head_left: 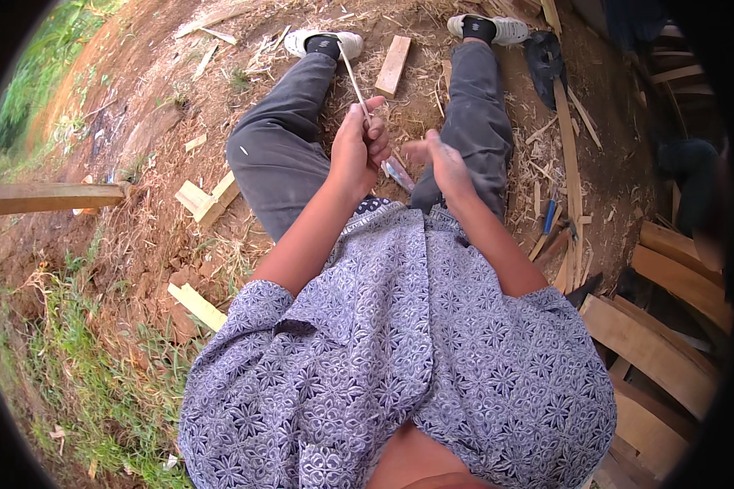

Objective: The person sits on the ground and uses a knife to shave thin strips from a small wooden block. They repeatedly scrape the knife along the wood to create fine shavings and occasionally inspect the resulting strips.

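My left hand is closed round a thin, pale wooden stick, which slants up and away toward my left shoe. My right hand is raised just to the right of it, apart from the stick. Its fingers point left, somewhat blurred, and I see nothing held in them. Between the hands, low near my lap, lies a small shiny bluish and pink thing whose kind I cannot make out. Past the hands, a short wooden block rests on the ground between my legs.
Wood shavings litter the brown soil. Notched wood pieces and a pale offcut lie on the left, near a wooden beam. To the right are a long wooden strip, a black plastic bag, a blue tool and stacked curved planks.
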Demonstrator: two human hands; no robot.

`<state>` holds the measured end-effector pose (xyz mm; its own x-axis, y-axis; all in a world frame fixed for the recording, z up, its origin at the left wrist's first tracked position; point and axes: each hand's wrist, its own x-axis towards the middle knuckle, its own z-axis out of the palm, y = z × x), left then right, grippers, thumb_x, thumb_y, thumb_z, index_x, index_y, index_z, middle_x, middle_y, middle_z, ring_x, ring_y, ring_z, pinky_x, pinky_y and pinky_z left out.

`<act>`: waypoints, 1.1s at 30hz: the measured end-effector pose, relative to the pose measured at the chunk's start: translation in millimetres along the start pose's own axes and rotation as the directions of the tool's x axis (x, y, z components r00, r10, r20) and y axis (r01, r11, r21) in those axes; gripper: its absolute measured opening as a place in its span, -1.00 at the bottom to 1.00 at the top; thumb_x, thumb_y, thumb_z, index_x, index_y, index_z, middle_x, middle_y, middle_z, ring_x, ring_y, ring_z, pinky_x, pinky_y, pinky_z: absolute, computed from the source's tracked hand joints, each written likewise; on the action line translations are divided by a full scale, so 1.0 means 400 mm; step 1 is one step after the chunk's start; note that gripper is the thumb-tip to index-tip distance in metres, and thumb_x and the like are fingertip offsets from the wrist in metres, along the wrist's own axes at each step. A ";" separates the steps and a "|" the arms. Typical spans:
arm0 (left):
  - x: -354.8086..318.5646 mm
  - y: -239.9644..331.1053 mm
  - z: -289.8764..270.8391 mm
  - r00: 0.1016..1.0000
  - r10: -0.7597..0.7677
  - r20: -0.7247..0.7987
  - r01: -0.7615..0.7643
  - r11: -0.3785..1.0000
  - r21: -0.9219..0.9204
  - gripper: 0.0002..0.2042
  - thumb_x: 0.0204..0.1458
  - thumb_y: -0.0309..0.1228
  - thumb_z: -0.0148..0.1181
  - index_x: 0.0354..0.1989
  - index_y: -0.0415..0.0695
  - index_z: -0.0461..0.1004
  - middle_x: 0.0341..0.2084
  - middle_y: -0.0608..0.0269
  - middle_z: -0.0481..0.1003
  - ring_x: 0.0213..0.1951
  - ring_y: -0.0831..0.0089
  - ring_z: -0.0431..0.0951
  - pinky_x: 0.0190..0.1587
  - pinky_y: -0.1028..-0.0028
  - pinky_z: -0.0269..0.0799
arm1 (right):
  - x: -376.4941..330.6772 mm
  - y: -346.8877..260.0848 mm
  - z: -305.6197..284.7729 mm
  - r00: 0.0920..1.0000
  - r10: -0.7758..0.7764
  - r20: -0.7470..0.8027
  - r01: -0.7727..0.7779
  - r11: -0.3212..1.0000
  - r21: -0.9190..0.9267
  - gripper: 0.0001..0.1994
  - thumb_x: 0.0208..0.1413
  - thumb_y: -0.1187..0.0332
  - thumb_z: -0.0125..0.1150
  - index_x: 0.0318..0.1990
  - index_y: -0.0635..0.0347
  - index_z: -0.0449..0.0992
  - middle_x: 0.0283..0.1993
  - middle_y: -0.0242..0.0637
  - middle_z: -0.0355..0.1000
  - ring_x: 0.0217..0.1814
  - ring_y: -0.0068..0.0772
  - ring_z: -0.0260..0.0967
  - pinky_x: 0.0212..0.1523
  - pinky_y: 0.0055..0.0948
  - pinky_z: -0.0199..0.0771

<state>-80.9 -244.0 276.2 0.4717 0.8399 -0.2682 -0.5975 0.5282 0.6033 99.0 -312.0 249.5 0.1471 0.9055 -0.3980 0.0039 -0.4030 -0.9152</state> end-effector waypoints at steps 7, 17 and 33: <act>0.015 -0.100 0.082 0.982 0.173 0.072 -0.184 0.964 0.192 -0.19 0.41 0.26 -0.59 0.48 -0.16 0.21 0.25 0.22 0.39 0.26 0.37 0.32 0.33 0.33 0.14 | 0.039 -0.078 0.141 0.991 -0.133 0.021 0.111 0.892 0.437 -0.32 0.53 -0.15 -0.35 0.60 0.07 -0.04 0.65 -0.23 -0.07 0.68 -0.32 -0.18 0.59 -0.34 -0.17; 0.048 -0.103 0.038 0.939 0.301 0.167 -0.342 0.774 0.533 -0.22 0.44 0.18 -0.66 0.60 -0.18 -0.11 0.59 0.08 -0.08 0.61 0.23 -0.27 0.59 0.31 -0.39 | 0.059 -0.130 0.175 0.976 -0.212 0.049 0.162 0.859 0.486 -0.19 0.50 -0.25 -0.44 0.61 0.22 -0.20 0.67 -0.16 -0.15 0.70 -0.25 -0.23 0.63 -0.31 -0.24; 0.027 -0.092 0.094 0.960 0.274 0.064 -0.267 0.815 0.515 -0.38 0.51 -0.05 -0.45 0.55 -0.26 0.01 0.53 0.00 0.06 0.55 0.15 0.01 0.55 0.30 -0.08 | 0.070 -0.044 0.187 0.959 -0.273 -0.076 0.279 0.860 0.427 -0.27 0.53 -0.16 -0.37 0.58 0.24 -0.02 0.64 -0.03 -0.06 0.70 -0.27 -0.17 0.61 -0.37 -0.18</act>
<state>-29.4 -259.0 279.3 0.3301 0.9429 -0.0441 -0.2787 0.1420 0.9498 29.2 -269.6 249.7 0.2148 0.9683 -0.1271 -0.3777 -0.0376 -0.9251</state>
